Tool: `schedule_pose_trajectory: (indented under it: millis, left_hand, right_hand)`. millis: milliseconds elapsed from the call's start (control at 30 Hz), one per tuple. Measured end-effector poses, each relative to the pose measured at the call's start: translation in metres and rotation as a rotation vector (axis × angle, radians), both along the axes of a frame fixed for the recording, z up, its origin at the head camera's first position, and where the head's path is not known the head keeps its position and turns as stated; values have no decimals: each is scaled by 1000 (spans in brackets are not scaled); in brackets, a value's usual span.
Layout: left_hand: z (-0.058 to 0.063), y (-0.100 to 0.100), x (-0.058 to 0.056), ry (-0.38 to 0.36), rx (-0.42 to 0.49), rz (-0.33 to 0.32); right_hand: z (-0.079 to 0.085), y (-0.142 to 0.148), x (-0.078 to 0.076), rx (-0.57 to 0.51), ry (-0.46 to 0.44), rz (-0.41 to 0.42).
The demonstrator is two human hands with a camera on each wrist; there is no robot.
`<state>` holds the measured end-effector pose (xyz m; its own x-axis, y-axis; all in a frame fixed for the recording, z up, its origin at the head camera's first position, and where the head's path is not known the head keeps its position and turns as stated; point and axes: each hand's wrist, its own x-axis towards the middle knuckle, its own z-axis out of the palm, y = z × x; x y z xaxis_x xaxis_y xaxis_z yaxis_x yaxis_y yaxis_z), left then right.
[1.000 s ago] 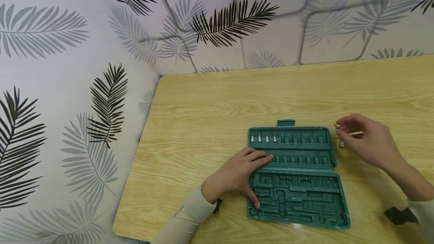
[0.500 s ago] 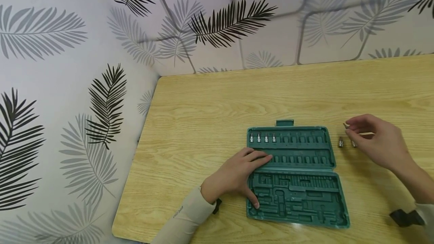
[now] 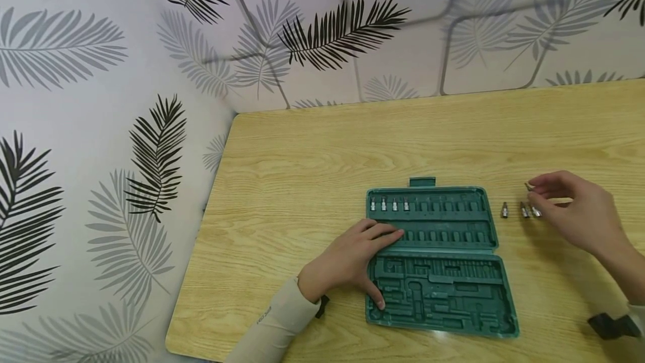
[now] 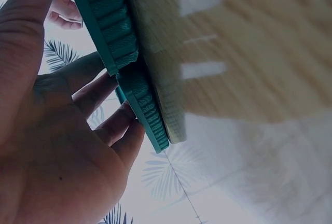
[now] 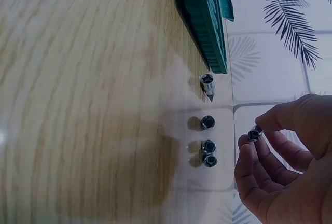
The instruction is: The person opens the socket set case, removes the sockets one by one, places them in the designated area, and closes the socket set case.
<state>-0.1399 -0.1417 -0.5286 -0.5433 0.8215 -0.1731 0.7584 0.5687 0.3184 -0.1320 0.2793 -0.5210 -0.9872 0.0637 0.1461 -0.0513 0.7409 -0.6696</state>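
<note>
- Right hand (image 3: 576, 209) hides most of the small metal bit (image 5: 254, 134) it pinches; in the head view the bit's tip is too small to make out.
- The same hand partly covers the rightmost loose bit (image 3: 537, 213).
- Left hand (image 3: 350, 256) covers part of the green case (image 3: 484, 296); both wrist views crop the case.
- Lettering on the left sleeve (image 3: 282, 321) is too small to read.
- Right sleeve (image 3: 639, 313) and tabletop (image 3: 302, 184) run off the head view's right edge.

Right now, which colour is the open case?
The case is dark green, clearest in the head view.
</note>
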Motion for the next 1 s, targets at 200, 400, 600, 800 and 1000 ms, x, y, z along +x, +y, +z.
schedule_pose_trajectory:
  millis: [200, 400, 600, 800, 1000]
  left_hand:
    - [6, 0, 2, 5, -13, -2]
    - [2, 0, 1, -8, -12, 3]
    - [-10, -2, -2, -3, 12, 0]
    - [-4, 0, 0, 6, -2, 9]
    - [-12, -2, -1, 33, -6, -1]
  right_hand:
    - [-6, 9, 1, 27, -44, -24]
    - [-9, 12, 2, 58, -74, -48]
    - [-11, 15, 3, 59, -86, -62]
    - [-16, 19, 0, 70, -117, -89]
    - [-19, 24, 0, 47, -170, -96]
